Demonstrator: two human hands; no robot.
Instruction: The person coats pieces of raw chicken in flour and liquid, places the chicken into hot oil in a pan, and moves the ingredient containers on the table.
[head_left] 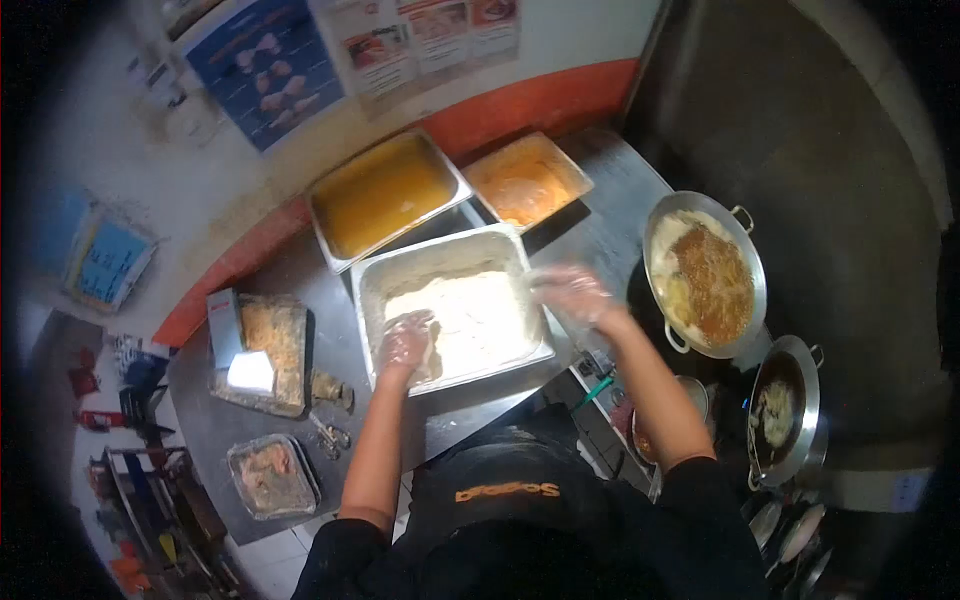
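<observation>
A deep metal pan (375,290) of white flour (470,315) sits in front of me on the steel table. My left hand (407,342), in a clear glove, is over the flour at the pan's left side with its fingers bent; what it holds, if anything, is hidden. My right hand (575,292), also gloved and blurred by motion, is over the pan's right rim, its fingers reaching toward the flour. Behind stand a metal tray of yellow-brown liquid (385,195) and a smaller tray with an orange coating (525,185).
To the right, a large wok of bubbling oil (710,280) and a second wok (780,410) hold frying food. On the left are a crumb-covered tray (275,350), a clear container of raw pieces (272,478) and tongs (328,435). The steel table (440,430) has a front edge near me.
</observation>
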